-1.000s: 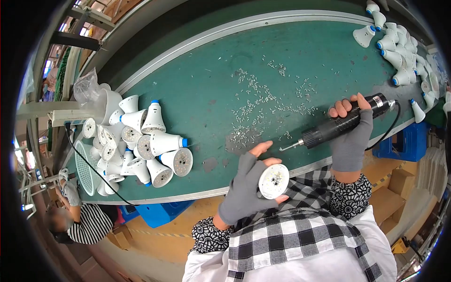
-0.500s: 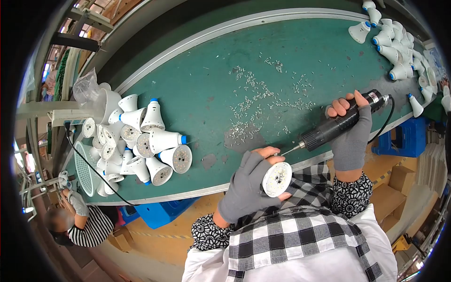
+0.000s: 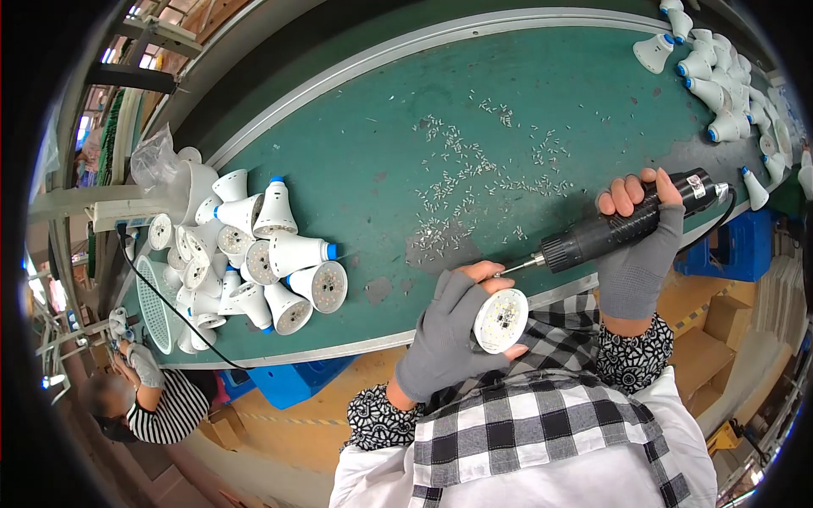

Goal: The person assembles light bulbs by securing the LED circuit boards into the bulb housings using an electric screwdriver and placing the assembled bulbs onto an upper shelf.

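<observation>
My left hand [image 3: 449, 343], in a grey fingerless glove, is closed around a white LED bulb [image 3: 501, 321] whose open round face with its LED board is turned up toward me. My right hand [image 3: 639, 241], gloved the same way, grips a black electric screwdriver [image 3: 601, 240] that points left. Its thin bit reaches the thumb and fingertip of my left hand, just above the bulb's rim. Whether a screw sits at the bit's tip is too small to tell. Many small loose screws [image 3: 457, 169] lie scattered on the green table [image 3: 339, 144] beyond my hands.
At the left lies a heap of white bulbs [image 3: 296, 251] beside a pale green basket [image 3: 158, 309], with a black cable [image 3: 178, 317] crossing there. More bulbs [image 3: 716, 93] cluster at the far right. Blue stools [image 3: 737, 247] stand under the table edge. Another person [image 3: 165, 402] sits at lower left.
The screwdriver and my right hand have shifted slightly, the tool's rear end swinging a little right and down. The bit's tip has moved slightly left, closer against my left fingertips.
</observation>
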